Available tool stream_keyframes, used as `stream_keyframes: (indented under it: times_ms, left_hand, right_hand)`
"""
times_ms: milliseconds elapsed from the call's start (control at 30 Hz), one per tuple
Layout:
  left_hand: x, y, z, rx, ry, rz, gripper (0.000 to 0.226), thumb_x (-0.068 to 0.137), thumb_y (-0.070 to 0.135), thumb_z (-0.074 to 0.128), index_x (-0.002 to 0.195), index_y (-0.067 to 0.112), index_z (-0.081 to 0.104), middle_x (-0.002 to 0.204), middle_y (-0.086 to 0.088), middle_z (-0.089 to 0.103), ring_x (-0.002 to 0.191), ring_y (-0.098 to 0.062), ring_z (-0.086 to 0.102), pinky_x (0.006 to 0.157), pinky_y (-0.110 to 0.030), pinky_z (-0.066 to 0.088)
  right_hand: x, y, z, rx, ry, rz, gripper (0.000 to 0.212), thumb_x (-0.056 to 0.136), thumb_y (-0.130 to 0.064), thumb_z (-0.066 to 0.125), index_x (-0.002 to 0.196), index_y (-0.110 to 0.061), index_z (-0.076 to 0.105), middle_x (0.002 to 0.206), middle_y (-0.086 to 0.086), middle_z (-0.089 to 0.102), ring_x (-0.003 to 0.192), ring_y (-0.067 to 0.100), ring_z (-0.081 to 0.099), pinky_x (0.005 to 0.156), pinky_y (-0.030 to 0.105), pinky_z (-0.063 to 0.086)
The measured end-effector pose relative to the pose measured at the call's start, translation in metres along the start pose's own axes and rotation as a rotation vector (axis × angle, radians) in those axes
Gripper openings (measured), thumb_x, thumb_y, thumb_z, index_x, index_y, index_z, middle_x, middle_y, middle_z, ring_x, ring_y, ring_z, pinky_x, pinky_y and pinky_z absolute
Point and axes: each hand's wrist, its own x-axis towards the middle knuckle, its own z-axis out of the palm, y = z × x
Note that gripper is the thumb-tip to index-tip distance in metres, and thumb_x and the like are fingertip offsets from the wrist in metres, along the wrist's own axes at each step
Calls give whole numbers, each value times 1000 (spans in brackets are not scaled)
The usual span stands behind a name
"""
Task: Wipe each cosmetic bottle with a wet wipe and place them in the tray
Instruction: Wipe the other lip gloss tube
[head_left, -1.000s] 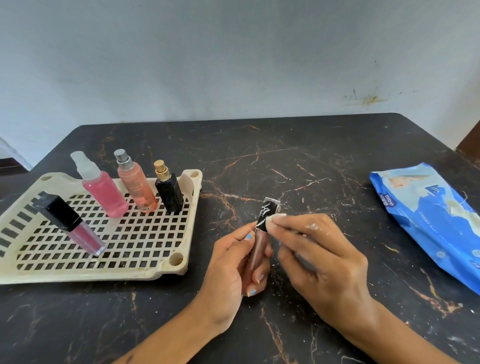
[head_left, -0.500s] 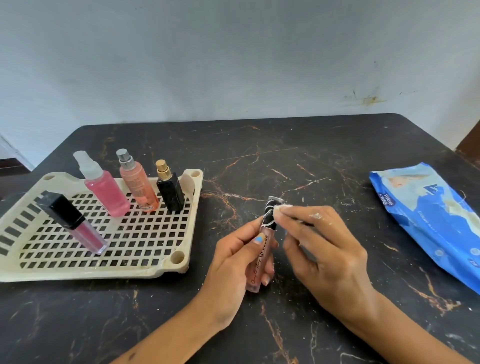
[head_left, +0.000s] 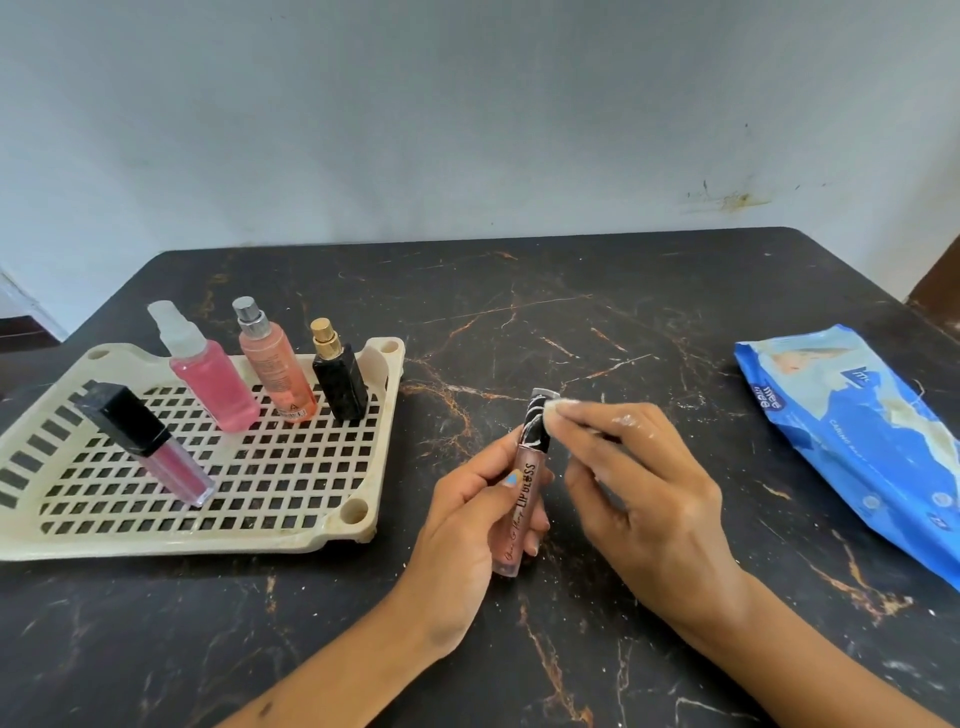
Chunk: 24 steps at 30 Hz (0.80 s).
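Near the table's left edge, a cream slotted plastic tray (head_left: 291, 535) holds four bottles: a clear-capped pink spray bottle (head_left: 208, 371), a silver-capped peach spray bottle (head_left: 275, 364) and a gold-capped black bottle (head_left: 337, 379) stand along its far rim, and a black-capped pink gloss tube (head_left: 150, 449) leans toward its left side. Toward the black marble table's (head_left: 623, 322) front middle, the left hand (head_left: 467, 525) grips a rosy lip gloss tube (head_left: 522, 499) upright, clear of the tray. The right hand (head_left: 649, 493) pinches a small white wet wipe (head_left: 551, 413) against its black cap. A blue wipes packet (head_left: 857, 441) lies at the right edge.

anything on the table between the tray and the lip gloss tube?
Nothing: in the head view only bare marbled table separates the tray from the lip gloss tube, which the left hand holds.
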Motion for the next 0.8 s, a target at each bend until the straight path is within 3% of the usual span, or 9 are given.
stream_keyframes:
  times_ms: [133,233,333,433,467,533,600,667,800]
  left_hand:
    - [-2,0,2,-3,16,35,41,82,50,46,104,25,71,70,0,57,60,-7,51,53,-21,43]
    - [-2,0,1,-10,-27,8,88,57,83,52,119,22,63,82,-2,56,64,-8,51,56,-21,44]
    - [-3,0,-3,-45,-65,23,111,46,90,51,125,13,56,82,-2,58,65,-9,50,56,-20,43]
    - [-3,-1,-3,-44,-67,43,113,45,92,48,126,12,57,83,-3,60,67,-10,49,57,-20,42]
    - [-3,-1,-1,-34,-68,47,106,47,91,48,123,18,60,84,-3,59,67,-10,49,57,-21,42]
    - [-3,-1,0,8,-44,46,70,63,81,49,113,35,66,81,-1,57,66,-11,48,57,-24,41]
    - [-1,-2,1,53,3,50,35,81,48,45,107,40,67,73,-1,56,63,-13,47,57,-29,37]
    - [0,-5,0,92,27,62,40,80,21,45,111,37,66,69,-1,54,61,-13,46,55,-30,35]
    - [0,-5,-1,113,23,41,46,76,14,51,115,37,60,69,-1,55,61,-14,46,58,-31,35]
  right_hand:
    - [-5,-4,0,36,-54,-70,18,87,2,60,96,4,75,100,12,70,88,21,64,87,20,50]
    - [0,0,0,0,-27,-5,20,86,4,60,101,5,73,103,13,69,92,20,61,89,18,48]
    - [-3,-4,1,7,-48,-44,19,87,1,60,100,6,73,102,14,69,89,22,63,88,19,48]
    - [-5,-6,0,24,-60,-85,17,88,0,60,98,6,74,101,14,70,88,23,64,85,22,50]
    - [-4,-4,0,10,-48,-67,19,89,0,59,99,7,74,102,14,69,89,23,63,86,22,50]
    - [1,1,-1,-38,-17,-16,22,90,1,56,103,7,72,104,15,69,92,23,61,88,21,49]
    - [1,1,-1,-53,-9,-7,22,88,2,56,103,7,72,104,16,69,93,22,61,89,21,49]
    - [-2,0,-1,-31,-25,-48,20,88,2,58,100,7,73,101,15,69,91,22,62,86,22,51]
    - [2,5,-2,-42,-5,-2,23,87,2,57,104,6,72,105,15,69,94,21,61,90,19,48]
